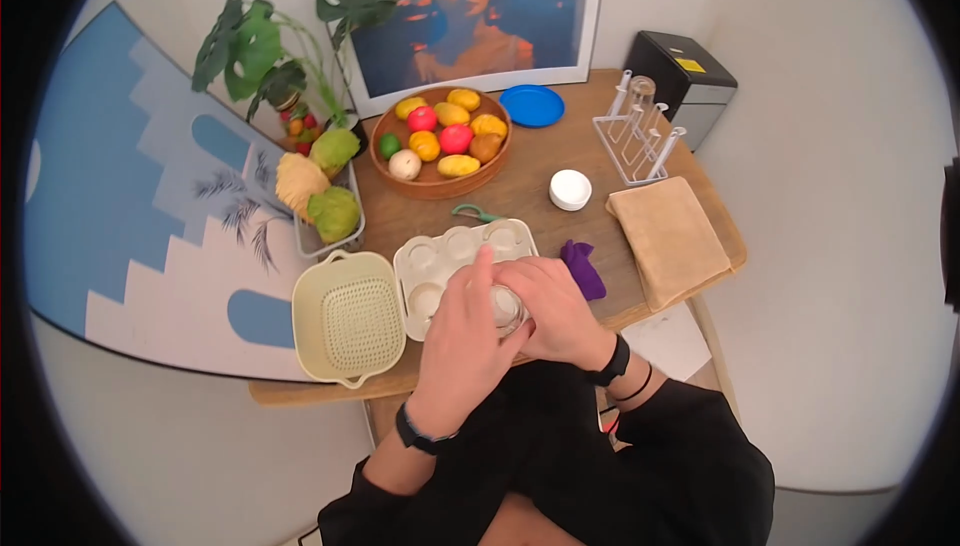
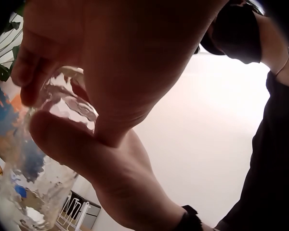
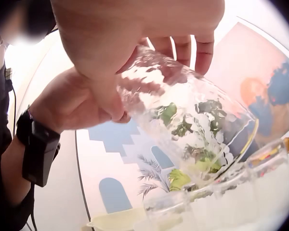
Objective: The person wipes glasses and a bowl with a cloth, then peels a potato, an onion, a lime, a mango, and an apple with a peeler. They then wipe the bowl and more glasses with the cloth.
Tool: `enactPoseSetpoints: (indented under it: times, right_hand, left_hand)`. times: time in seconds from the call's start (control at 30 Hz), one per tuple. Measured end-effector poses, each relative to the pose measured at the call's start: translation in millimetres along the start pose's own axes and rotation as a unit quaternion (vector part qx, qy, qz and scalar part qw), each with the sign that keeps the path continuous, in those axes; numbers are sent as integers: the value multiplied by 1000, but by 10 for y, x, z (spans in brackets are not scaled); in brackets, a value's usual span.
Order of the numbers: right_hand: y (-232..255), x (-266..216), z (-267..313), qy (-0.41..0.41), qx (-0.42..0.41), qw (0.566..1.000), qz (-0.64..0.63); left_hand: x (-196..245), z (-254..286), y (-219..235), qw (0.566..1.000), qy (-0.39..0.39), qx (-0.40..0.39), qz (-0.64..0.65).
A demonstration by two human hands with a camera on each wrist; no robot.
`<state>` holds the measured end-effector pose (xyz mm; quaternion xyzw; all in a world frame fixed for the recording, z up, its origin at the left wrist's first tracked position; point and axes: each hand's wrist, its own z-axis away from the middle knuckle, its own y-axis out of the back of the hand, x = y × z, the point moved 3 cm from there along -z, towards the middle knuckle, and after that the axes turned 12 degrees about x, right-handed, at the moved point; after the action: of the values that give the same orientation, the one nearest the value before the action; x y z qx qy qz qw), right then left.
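Observation:
Both hands hold a clear drinking glass (image 1: 507,308) with a rippled wall, up over the near right part of a cream tray (image 1: 441,268). My left hand (image 1: 465,321) grips it from the left, one finger pointing away from me. From the right, my right hand (image 1: 555,306) wraps its fingers round it. The right wrist view shows the glass (image 3: 188,110) tilted, its wide end slanting down towards clear cylinder shapes (image 3: 267,161) that stand at the tray. In the left wrist view the fingers hide part of the glass (image 2: 43,187).
Left of the tray stands a pale yellow colander (image 1: 348,271). Behind are a green-handled tool (image 1: 472,212) and a wooden fruit bowl (image 1: 440,189). To the right lie a purple cloth (image 1: 583,271), stacked white bowls (image 1: 570,189), a tan towel (image 1: 672,239) and a glass rack (image 1: 640,141).

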<state>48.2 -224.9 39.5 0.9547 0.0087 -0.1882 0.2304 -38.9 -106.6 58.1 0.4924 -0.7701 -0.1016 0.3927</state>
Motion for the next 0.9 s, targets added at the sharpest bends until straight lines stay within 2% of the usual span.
enactPoseSetpoints:
  times: [0.07, 0.13, 0.17, 0.23, 0.33, 0.4, 0.6, 0.7, 0.77, 0.9]
  right_hand:
    - [180, 225, -116, -16, 12, 999, 31]
    - [469, 574, -273, -61, 55, 993, 83]
    - [654, 799, -366, -94, 91, 985, 111]
    - [1009, 1399, -539, -202, 172, 956, 126]
    - [1575, 2372, -792, -169, 249, 919, 256]
    - [1813, 2836, -908, -224, 264, 894, 286]
    - [1946, 3860, -898, -248, 221, 893, 304]
    - [1847, 4131, -894, -270, 209, 885, 317]
    - [1798, 4362, -847, -349, 181, 854, 340]
    - [1689, 4854, -706, -375, 164, 845, 343]
  left_hand:
    - [-19, 29, 131, 1000, -5, -2, 22]
    - [-173, 97, 264, 988, 135, -66, 45]
    - [-279, 132, 309, 988, 127, -69, 46]
    - [-570, 266, 335, 978, 134, -84, -133]
    - [-815, 460, 275, 966, 149, -102, -187]
    - [-867, 515, 189, 960, 162, -117, -198]
    - [-1063, 613, -8, 940, 193, -144, -242]
    - [-1053, 570, -69, 933, 194, -157, -258]
    - [-1055, 536, -103, 932, 205, -159, -254]
    - [-1084, 469, -172, 922, 213, -176, -272]
